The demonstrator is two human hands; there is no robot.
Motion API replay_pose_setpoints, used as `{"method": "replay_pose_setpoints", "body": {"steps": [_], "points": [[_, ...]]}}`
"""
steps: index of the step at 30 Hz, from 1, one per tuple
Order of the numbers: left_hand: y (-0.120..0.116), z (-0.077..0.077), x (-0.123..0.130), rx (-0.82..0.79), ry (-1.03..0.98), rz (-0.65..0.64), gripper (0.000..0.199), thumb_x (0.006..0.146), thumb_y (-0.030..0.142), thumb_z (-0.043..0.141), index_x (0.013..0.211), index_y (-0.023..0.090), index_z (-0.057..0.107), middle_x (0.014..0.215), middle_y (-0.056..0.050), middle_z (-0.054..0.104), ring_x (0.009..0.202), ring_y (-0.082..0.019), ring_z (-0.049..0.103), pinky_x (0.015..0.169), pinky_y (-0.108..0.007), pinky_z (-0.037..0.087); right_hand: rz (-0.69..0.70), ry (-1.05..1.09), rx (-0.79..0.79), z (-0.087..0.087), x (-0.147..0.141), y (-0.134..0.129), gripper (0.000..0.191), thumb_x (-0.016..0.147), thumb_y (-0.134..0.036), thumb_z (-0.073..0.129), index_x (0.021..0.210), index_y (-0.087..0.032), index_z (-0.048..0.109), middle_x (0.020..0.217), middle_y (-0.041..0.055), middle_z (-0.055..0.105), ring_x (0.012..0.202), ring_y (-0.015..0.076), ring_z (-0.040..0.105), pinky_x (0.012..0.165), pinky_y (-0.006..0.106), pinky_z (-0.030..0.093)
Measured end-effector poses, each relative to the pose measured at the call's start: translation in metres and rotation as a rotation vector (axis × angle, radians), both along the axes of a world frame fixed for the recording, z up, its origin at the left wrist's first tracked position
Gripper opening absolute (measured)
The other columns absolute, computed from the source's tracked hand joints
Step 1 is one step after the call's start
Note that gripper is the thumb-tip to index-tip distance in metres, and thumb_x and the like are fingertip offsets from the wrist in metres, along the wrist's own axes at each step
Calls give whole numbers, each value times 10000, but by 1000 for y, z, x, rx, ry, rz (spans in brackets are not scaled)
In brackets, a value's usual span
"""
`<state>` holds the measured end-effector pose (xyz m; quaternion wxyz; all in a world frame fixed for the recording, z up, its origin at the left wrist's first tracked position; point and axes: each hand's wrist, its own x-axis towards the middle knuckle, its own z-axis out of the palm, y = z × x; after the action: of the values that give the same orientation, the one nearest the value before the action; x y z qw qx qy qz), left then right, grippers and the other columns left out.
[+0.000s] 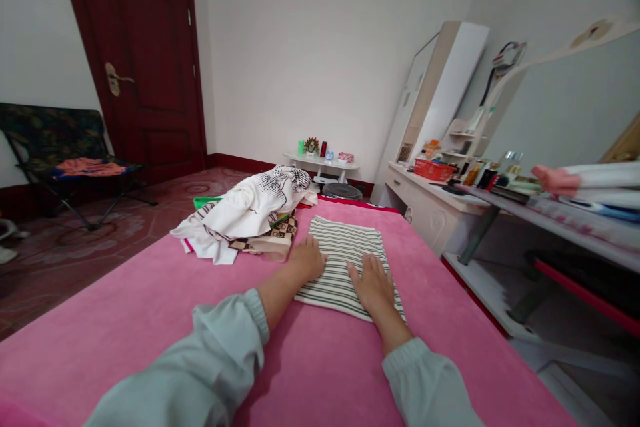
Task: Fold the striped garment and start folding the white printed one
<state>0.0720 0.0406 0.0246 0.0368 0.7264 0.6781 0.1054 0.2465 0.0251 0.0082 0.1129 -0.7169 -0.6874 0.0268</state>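
A white garment with dark green stripes (337, 273) lies folded into a flat rectangle on the pink bedspread (320, 367). On its left edge rests my left hand (307, 259), fingers stretched out and pressed to the cloth. My right hand (374, 283) lies flat on the right part of the same garment with its fingers spread. Neither hand grips the fabric. Just left of the garment is a loose heap of clothes (250, 203), mostly white with black print, with a brown checked piece (280, 237) under it.
A dressing table (425, 203) with a red basket (434, 170) and bottles stands to the right, beside an ironing-board-like surface holding folded cloth (600, 180). At the far end is a small white shelf (320, 160). A folding chair (55, 147) stands left, near a dark red door (145, 60).
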Motion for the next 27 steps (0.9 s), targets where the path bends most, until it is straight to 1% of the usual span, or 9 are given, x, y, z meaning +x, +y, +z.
{"method": "replay_pose_setpoints", "body": {"steps": [3,6,8,11,16,18,21,24,27], "points": [[-27,12,3,17,0,30,445,908,356,425,1222,75,566,1279,-236,529,1173,-319,521,948,-440,429,10,-16,-4,1,1,0,687,931,-541,256,1468,-115,294,1550,104,230,1426,277,171,1130,488,154],[-40,22,6,52,-10,79,373,883,330,480,1122,89,634,1186,-228,577,1147,-343,524,916,-472,441,25,-36,8,2,1,1,674,933,-534,274,1456,-111,321,1539,122,257,1414,291,204,1118,497,184],[-42,27,6,53,-21,113,360,848,329,533,1101,100,649,1191,-226,577,1158,-359,514,900,-479,450,28,-44,16,2,1,1,661,935,-527,287,1450,-116,333,1532,133,273,1408,296,220,1112,504,194],[-40,36,3,2,-49,148,383,785,319,600,1098,105,652,1156,-231,607,1087,-365,575,846,-470,482,36,-45,37,2,1,2,647,934,-522,306,1441,-122,351,1519,146,298,1400,299,242,1104,510,209],[-36,44,-24,-98,-125,92,529,644,418,723,1083,134,646,1043,-199,678,988,-370,632,809,-458,500,45,-41,49,0,2,2,631,936,-515,318,1431,-126,370,1511,144,315,1396,300,251,1098,504,230],[-33,43,-37,-221,-246,38,552,608,404,753,1082,149,631,849,-137,711,823,-317,675,715,-400,526,47,-33,46,-1,3,2,632,935,-510,326,1430,-119,372,1510,146,317,1395,302,252,1100,502,231],[-28,38,-48,-382,-529,-39,566,664,271,708,1194,159,543,570,7,624,555,-197,632,534,-276,497,58,8,70,0,3,2,612,922,-492,377,1403,-117,418,1493,163,341,1382,315,277,1093,514,239],[-21,36,-42,-258,-811,-133,511,685,200,673,1177,155,544,528,76,529,463,-113,532,462,-195,414,156,183,162,11,-2,-2,517,905,-451,428,1284,-123,557,1410,161,463,1336,287,365,1094,450,268],[-15,34,-27,-49,-971,-265,376,689,181,658,1060,138,613,549,80,502,454,-67,445,441,-162,334,371,544,260,29,-13,-11,480,896,-481,423,1175,-151,631,1267,122,599,1184,237,531,1027,356,373]]}}
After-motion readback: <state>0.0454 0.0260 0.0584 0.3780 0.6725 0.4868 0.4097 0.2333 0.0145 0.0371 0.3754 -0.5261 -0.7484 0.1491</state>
